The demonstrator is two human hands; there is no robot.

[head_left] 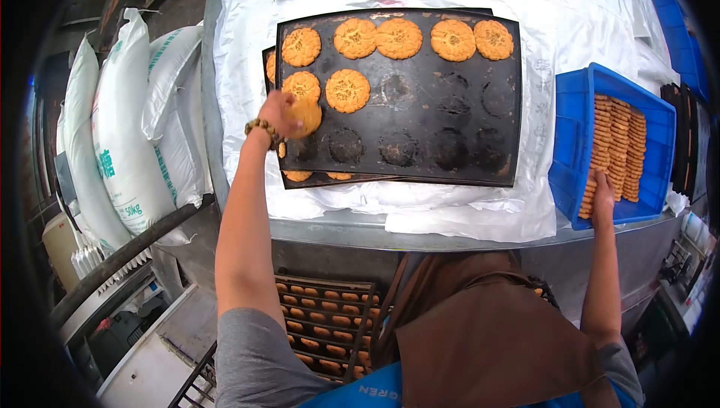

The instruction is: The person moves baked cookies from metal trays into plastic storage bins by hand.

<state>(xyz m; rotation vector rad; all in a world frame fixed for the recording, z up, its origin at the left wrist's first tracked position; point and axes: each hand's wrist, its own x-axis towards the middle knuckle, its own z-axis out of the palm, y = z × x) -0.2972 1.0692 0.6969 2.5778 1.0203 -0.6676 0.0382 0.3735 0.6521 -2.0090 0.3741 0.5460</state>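
Observation:
My left hand [280,114], with a beaded bracelet at the wrist, pinches a round golden cookie [307,118] over the left side of a black baking tray [420,127]. The cookie is tilted and partly covers another cookie [301,84] on the tray. Several more cookies [399,38] lie along the tray's far side, and dark round marks show on its bare part. On the right, my right hand [603,199] reaches into a blue plastic crate [651,138]. Its fingers are around the near end of a row of stacked cookies [601,138]; the fingertips are partly hidden.
Beneath the tray lies a second tray [337,181] with cookies. White sheeting [465,217] covers the metal table. Large white sacks [120,130] stand at left. Below the table edge, a rack [330,318] holds more baked pieces. Another blue crate [679,40] sits far right.

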